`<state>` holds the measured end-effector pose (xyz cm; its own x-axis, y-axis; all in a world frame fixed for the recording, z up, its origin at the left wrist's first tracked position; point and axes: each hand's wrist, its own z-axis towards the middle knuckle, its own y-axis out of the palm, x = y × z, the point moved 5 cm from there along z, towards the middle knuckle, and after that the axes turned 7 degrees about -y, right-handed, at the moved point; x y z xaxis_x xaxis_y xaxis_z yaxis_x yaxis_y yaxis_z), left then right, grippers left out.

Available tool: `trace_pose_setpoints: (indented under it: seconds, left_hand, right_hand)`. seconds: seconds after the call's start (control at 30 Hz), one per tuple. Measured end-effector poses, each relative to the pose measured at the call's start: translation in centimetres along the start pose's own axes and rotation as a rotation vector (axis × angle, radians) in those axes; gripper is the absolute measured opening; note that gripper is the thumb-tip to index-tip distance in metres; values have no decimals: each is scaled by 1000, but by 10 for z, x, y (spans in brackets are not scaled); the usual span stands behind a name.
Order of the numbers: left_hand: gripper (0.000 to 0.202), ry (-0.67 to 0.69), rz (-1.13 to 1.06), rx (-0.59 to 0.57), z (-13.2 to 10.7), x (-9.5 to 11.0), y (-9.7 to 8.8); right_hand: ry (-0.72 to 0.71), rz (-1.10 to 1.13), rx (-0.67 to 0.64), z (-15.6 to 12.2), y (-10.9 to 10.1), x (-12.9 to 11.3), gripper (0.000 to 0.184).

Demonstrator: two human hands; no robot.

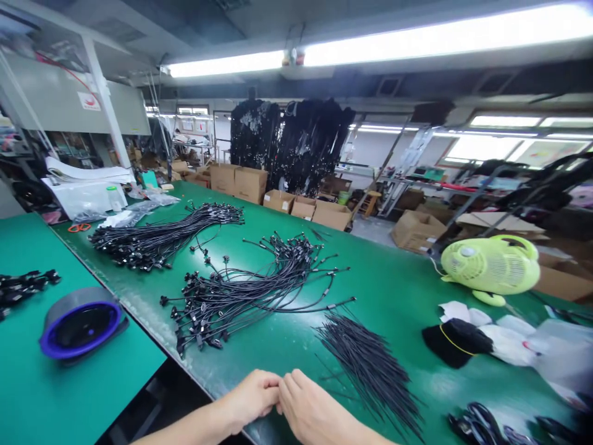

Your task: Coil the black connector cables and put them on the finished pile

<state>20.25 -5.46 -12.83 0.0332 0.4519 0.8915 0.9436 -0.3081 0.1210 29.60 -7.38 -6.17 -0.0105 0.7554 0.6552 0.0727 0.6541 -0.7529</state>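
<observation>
My left hand (252,395) and my right hand (312,411) meet at the near edge of the green table (398,290), fingers curled and touching each other. Both look closed in a pinch; whatever they hold is too small or hidden. Right beside my right hand lies a fan of thin black ties (370,364). Beyond my hands lies a loose pile of black cables with connectors (245,287). A second, tidier bundle of black cables (162,238) lies farther back on the left.
A lime-green desk fan (491,266) lies at the right, with a black cloth and white plastic bags (467,340) in front of it. A purple-rimmed tape roll (81,324) sits on the left table. Cardboard boxes (296,201) line the far edge.
</observation>
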Motion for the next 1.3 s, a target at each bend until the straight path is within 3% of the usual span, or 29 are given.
trace_pose_setpoints:
  seconds: [0.1, 0.23, 0.43, 0.53, 0.63, 0.73, 0.83, 0.9, 0.97, 1.07, 1.2, 1.3]
  left_hand:
    - [15, -22, 3, 25, -3, -1, 5]
    - [12, -16, -115, 39, -9, 6, 7]
    - [42, 185, -324, 257, -13, 27, -4]
    - [41, 318, -387, 245, -15, 47, -8]
    - [37, 433, -264, 182, -25, 71, -15]
    - [45, 527, 111, 147, -39, 82, -16]
    - [53, 559, 441, 210, -40, 69, -10]
    - [67, 478, 385, 215, -29, 52, -9]
    - [85, 336, 162, 179, -17, 39, -12]
    - [90, 277, -84, 159, -20, 45, -22]
    - [72, 437, 103, 87, -46, 68, -18]
    - [47, 424, 172, 143, -48, 59, -10]
  right_hand:
    - [30, -10, -14, -3, -4, -1, 17]
    - [210, 52, 26, -3, 3, 6, 10]
    - [656, 183, 400, 5, 13, 29, 22]
    - [914, 402, 536, 2, 18, 34, 27]
    - [1090, 920, 634, -7, 33, 32, 32]
    - [1087, 1337, 645, -18, 47, 32, 48]
    - [1165, 1200, 610, -37, 47, 43, 48]
    - [1137, 978, 611, -39, 36, 44, 40]
    - [966, 816, 615, -27, 20, 35, 34]
    - [723, 744, 575, -3, 7, 15, 30]
    - [806, 779, 537, -6, 12, 19, 38]
    - [908, 708, 502, -18, 15, 31, 38]
